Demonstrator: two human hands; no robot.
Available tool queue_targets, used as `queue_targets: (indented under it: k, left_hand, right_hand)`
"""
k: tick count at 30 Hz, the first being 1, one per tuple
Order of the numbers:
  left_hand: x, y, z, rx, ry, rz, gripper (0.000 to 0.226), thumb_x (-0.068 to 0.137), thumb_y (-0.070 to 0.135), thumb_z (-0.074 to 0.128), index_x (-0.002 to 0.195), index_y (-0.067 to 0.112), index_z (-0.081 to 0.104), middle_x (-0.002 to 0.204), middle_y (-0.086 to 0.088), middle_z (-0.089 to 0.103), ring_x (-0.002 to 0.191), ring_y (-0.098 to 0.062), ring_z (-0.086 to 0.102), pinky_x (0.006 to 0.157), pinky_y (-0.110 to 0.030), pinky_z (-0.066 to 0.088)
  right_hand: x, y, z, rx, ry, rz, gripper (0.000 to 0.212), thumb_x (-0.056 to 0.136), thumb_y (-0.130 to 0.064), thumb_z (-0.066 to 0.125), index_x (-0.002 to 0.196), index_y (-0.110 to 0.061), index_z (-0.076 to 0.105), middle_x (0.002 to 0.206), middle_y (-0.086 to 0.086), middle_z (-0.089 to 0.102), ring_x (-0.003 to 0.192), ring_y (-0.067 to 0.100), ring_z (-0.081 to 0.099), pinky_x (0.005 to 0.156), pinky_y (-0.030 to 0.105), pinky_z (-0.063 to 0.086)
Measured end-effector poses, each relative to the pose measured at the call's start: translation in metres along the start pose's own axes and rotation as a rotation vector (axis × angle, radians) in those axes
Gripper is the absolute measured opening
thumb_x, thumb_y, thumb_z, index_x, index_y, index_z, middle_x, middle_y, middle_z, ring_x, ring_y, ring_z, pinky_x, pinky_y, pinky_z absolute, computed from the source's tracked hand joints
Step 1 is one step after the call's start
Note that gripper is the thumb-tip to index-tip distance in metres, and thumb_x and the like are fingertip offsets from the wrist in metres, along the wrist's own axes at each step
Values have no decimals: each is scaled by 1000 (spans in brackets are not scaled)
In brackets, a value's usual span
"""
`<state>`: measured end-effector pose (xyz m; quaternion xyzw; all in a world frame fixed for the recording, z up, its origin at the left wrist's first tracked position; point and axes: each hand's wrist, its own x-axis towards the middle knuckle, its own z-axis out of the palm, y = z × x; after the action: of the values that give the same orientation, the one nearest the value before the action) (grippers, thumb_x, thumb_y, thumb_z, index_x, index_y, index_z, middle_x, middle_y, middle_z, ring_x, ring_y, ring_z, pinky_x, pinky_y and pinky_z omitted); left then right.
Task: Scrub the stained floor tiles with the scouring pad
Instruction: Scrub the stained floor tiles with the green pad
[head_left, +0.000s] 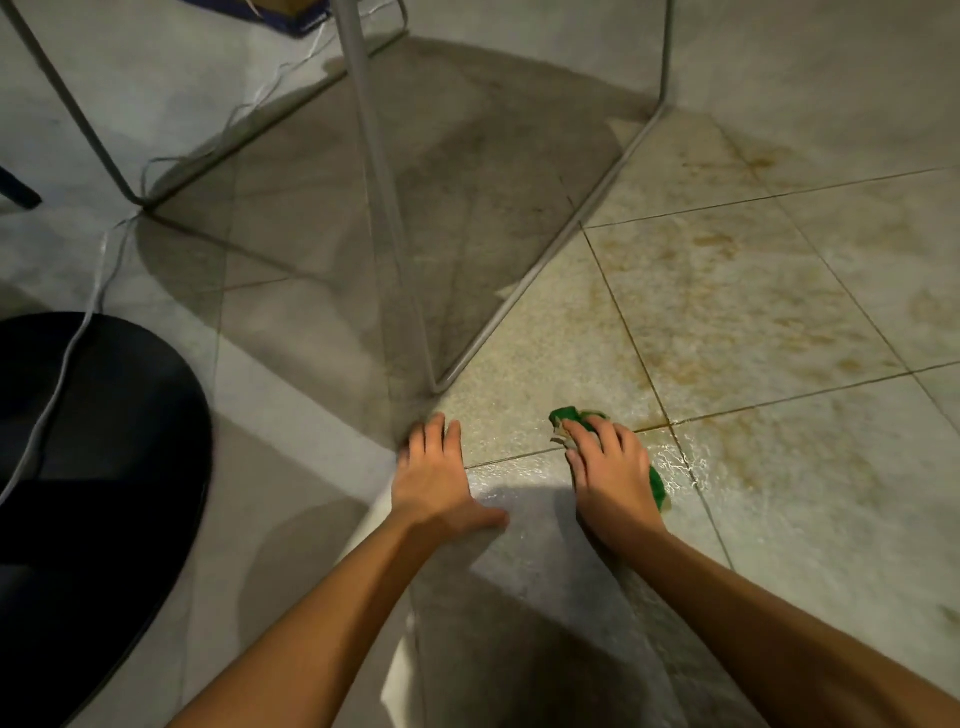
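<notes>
My right hand presses flat on a green scouring pad on the pale floor tiles, with green showing past my fingertips and at the hand's right side. The pad lies beside a brown-stained grout line, and the tile beyond it carries brown smears. A wet sheen covers the tile just right of my hand. My left hand rests palm down on the floor to the left, fingers spread, holding nothing.
A thin metal frame with upright legs stands on the floor just beyond my hands. A dark rounded object fills the left side. A white cable runs across the floor at left. More stained tiles spread to the right.
</notes>
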<state>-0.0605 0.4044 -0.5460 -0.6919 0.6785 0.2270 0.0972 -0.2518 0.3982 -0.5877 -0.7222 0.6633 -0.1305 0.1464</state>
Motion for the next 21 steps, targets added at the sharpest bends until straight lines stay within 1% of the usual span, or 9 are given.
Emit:
queue_targets:
  k: [3, 5, 7, 10, 12, 14, 15, 18, 21]
  left_hand:
    - [-2, 7, 4, -47, 23, 33, 119, 67, 66, 65, 150, 11, -2, 157, -4, 1, 144, -25, 2, 119, -36, 10]
    - [-2, 12, 6, -78, 22, 44, 119, 68, 66, 65, 150, 11, -1, 157, -4, 0, 145, -24, 0, 119, -34, 8]
    - [-1, 16, 8, -116, 22, 27, 120, 66, 66, 66, 150, 12, 0, 157, -3, 0, 145, -23, -1, 119, -33, 8]
    - [-1, 23, 11, -125, 41, 32, 121, 63, 70, 66, 150, 13, 4, 157, -3, 1, 145, -23, 0, 118, -34, 10]
    - [-2, 27, 14, -105, 48, 37, 120, 63, 73, 64, 150, 14, 5, 157, -3, 0, 145, -24, 0, 119, -35, 9]
    - [-1, 30, 15, -65, 52, 39, 121, 63, 76, 60, 150, 15, 4, 158, -3, 0, 145, -25, 0, 119, -37, 9]
    - [0, 32, 16, -45, 54, 36, 121, 63, 78, 59, 150, 15, 4, 158, -3, -1, 145, -26, 0, 119, -38, 8]
    - [1, 33, 18, 12, 56, 25, 122, 63, 81, 55, 150, 15, 1, 158, -4, -2, 145, -28, 0, 118, -39, 7]
    - [1, 34, 20, 40, 64, 21, 122, 64, 82, 52, 150, 14, 0, 159, -5, -3, 145, -28, 0, 118, -39, 6]
  right_hand:
    - [-23, -4, 4, -100, 49, -32, 47, 73, -3, 74, 118, -9, 59, 115, 16, 61, 104, 37, 55, 86, 52, 44]
    - [-27, -15, 9, -78, 37, -34, 54, 63, -1, 80, 113, -12, 63, 109, 13, 65, 99, 35, 60, 82, 50, 47]
    - [-21, -25, 13, -60, 53, -120, 54, 59, -3, 82, 109, -13, 65, 106, 11, 67, 95, 33, 62, 79, 47, 50]
    - [-6, -21, 13, -49, 90, -213, 44, 67, -4, 75, 109, -10, 65, 106, 12, 65, 96, 33, 60, 79, 47, 52]
    - [-1, -9, 12, -41, 100, -170, 30, 80, -12, 60, 110, -10, 64, 108, 12, 64, 99, 31, 57, 80, 46, 51]
    - [2, 5, 6, 12, 92, -77, 36, 90, -23, 38, 114, -9, 62, 113, 12, 62, 104, 32, 52, 85, 48, 46]
    - [2, 12, 4, 35, 80, -43, 40, 91, -25, 33, 117, -9, 60, 116, 13, 59, 107, 33, 51, 88, 49, 42]
    - [-6, 27, -2, 43, 83, 39, 38, 91, -21, 39, 122, -8, 56, 123, 14, 56, 114, 36, 46, 96, 51, 33]
    - [-21, 20, 1, 13, 168, 113, 36, 86, -15, 46, 119, -8, 59, 118, 15, 59, 109, 37, 51, 92, 51, 38]
